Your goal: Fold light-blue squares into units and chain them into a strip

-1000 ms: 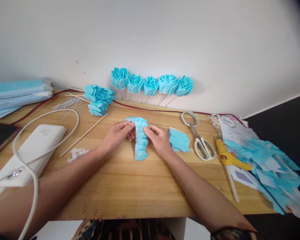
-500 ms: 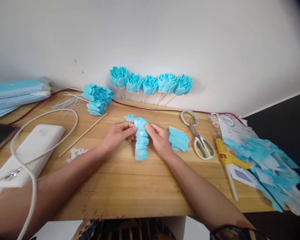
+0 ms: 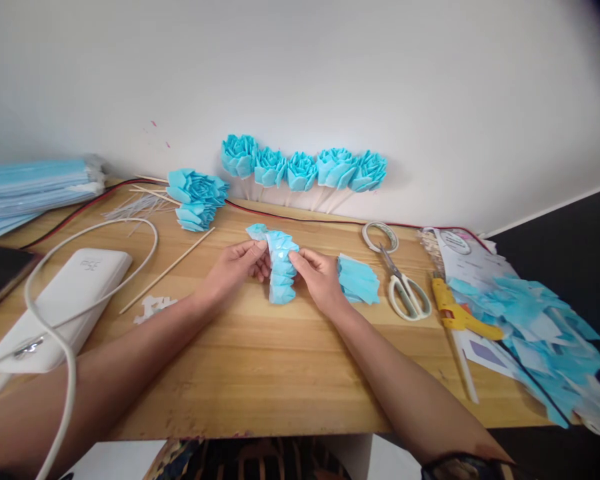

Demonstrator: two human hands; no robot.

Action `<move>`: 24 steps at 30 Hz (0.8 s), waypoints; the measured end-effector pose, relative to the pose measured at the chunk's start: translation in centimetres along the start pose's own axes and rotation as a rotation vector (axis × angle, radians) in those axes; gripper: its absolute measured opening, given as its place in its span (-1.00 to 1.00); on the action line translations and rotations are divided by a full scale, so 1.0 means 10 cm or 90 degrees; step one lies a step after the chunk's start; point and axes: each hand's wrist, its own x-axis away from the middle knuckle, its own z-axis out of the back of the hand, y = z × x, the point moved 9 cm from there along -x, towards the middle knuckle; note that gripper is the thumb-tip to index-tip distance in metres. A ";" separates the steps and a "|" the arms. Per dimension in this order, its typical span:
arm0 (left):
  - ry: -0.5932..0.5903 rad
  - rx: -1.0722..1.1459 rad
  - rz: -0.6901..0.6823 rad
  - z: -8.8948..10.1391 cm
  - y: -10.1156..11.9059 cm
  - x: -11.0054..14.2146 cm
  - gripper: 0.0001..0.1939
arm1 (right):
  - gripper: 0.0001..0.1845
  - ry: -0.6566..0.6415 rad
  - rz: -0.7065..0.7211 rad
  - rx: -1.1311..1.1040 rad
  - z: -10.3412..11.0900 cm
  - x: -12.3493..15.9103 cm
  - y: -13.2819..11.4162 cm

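Between my hands, above the middle of the table, hangs a pleated light-blue strip (image 3: 281, 270) with folded petal-like edges; its upper end curls off to the left. My left hand (image 3: 243, 262) pinches its left edge near the top between thumb and fingers. On the opposite edge, my right hand (image 3: 314, 267) grips the strip with thumb and forefinger. Just right of that hand lies a small stack of blue pleated pieces (image 3: 359, 279). A thin wooden stick (image 3: 167, 270) and some white scraps (image 3: 154, 308) lie left of my left hand.
Several blue flowers (image 3: 301, 171) on sticks lean against the wall, with more flowers (image 3: 197, 193) lying left. Scissors (image 3: 405, 290), a tape roll (image 3: 380, 237), a yellow glue gun (image 3: 463, 319) and blue scraps (image 3: 545, 327) are right. A white power bank (image 3: 75, 300) with a looping cable sits left.
The strip's lower end has risen a little, and its upper end sticks out farther to the upper left. Both hands keep their pinch in nearly the same place.
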 end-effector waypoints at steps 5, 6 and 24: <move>0.001 -0.082 0.002 0.00 0.01 0.00 -0.68 | -0.63 -0.001 0.002 -0.001 0.00 0.00 0.00; 0.004 -0.087 0.003 0.00 0.02 0.00 -0.70 | -0.62 -0.001 0.003 -0.001 0.00 0.00 -0.01; 0.010 -0.024 -0.028 0.02 0.03 0.00 -0.64 | -0.67 0.007 -0.013 -0.033 0.00 0.01 0.03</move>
